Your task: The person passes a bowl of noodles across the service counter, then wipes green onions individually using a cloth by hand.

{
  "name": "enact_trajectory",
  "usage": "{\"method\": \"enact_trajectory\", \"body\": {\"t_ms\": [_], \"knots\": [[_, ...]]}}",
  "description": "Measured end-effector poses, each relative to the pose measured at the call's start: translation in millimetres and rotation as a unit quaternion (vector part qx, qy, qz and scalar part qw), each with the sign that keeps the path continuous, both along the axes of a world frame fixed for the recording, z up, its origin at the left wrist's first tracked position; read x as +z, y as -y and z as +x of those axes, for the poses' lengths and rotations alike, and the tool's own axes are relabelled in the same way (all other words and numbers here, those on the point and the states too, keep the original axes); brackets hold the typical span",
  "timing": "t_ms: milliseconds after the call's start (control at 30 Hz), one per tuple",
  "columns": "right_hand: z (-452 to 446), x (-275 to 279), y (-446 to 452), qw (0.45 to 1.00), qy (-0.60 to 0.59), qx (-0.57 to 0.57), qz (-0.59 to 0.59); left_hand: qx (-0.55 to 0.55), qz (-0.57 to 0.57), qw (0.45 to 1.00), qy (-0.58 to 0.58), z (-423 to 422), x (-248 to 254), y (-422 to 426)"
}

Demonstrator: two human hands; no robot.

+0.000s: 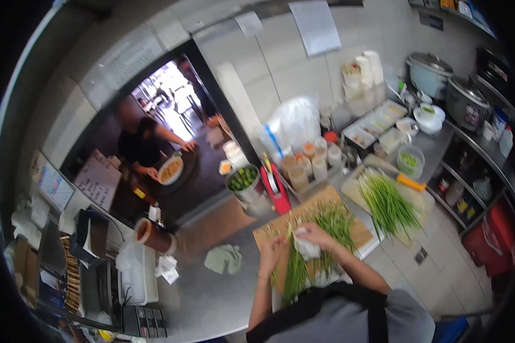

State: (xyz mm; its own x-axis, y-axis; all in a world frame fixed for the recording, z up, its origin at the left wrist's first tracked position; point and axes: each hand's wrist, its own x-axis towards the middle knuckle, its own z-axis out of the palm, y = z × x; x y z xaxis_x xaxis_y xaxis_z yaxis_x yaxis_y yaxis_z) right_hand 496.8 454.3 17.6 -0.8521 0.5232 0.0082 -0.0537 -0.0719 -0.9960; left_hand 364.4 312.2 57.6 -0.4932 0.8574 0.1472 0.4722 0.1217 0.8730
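Note:
My right hand is closed around a crumpled white cloth or paper towel, pressed against a bunch of green onions on the wooden board. Just left of the bunch's pale root ends, my left hand has its fingers drawn together in a pinch. What it holds, if anything, is too small to make out. More leafy greens with rooty ends lie across the board's right side. On a second, paler board rests a pile of long green onions.
A red tape dispenser, a tin of green vegetables and several sauce containers stand behind the board. An orange-handled knife lies at right. A green cloth is on the steel counter. Through the hatch, a person holds a bowl.

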Motion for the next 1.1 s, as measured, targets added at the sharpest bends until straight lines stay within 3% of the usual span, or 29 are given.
{"method": "enact_trajectory", "body": {"t_ms": [133, 233, 467, 667, 1100], "knots": [[0.9, 18.9, 5.5, 0.977, -0.028, -0.025, -0.211, -0.002, 0.038, 0.999, -0.032, 5.5, 11.1, -3.0], [0.6, 29.9, 8.9, 0.974, -0.046, -0.007, -0.223, 0.009, 0.045, 0.999, -0.021, 9.4, 11.4, -7.8], [-12.8, 13.8, 11.0, 0.996, -0.025, -0.085, -0.031, 0.038, 0.044, 0.998, -0.033, 11.4, 10.5, -8.3], [-26.4, -9.7, 3.1, 0.970, -0.022, -0.217, 0.110, 0.026, 0.011, 0.999, -0.023, 11.5, 3.4, 7.5], [-31.8, -14.3, -35.4, 0.944, 0.044, -0.283, 0.167, 0.050, -0.013, 0.998, 0.023, 13.4, -12.9, 53.2]]}}
